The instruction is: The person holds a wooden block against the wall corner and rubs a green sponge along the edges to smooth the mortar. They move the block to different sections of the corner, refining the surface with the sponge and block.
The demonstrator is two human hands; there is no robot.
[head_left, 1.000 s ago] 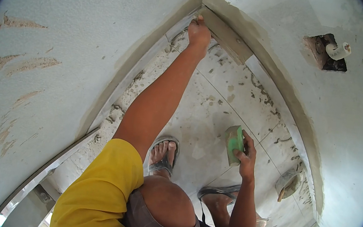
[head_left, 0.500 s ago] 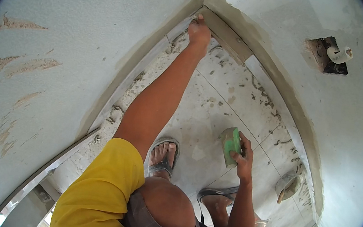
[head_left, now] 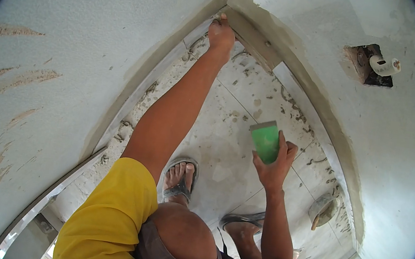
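My right hand (head_left: 274, 166) grips a flat green scraper (head_left: 266, 143) over the floor, fingers along one side and thumb on the other. Its far edge carries a grey strip, and its broad green face is turned up. My left hand (head_left: 222, 35) reaches to the far corner, where the two walls meet, its fingers closed at the end of the skirting tiles. Whatever it may hold is hidden by the hand. Beside it, a brownish-grey skirting tile (head_left: 252, 39) stands along the right wall, with fresh grey mortar (head_left: 300, 53) above it.
Mortar crumbs lie along both edges of the tiled floor (head_left: 223, 131). At right stands a dirty container (head_left: 323, 211) with a handle sticking out. A white pipe (head_left: 385, 66) projects from a wall recess. My sandalled foot (head_left: 180, 178) is between my arms.
My right hand has turned the green scraper so its broad face shows and its grey edge points away. My left hand stays at the corner; the whole view has shifted slightly.
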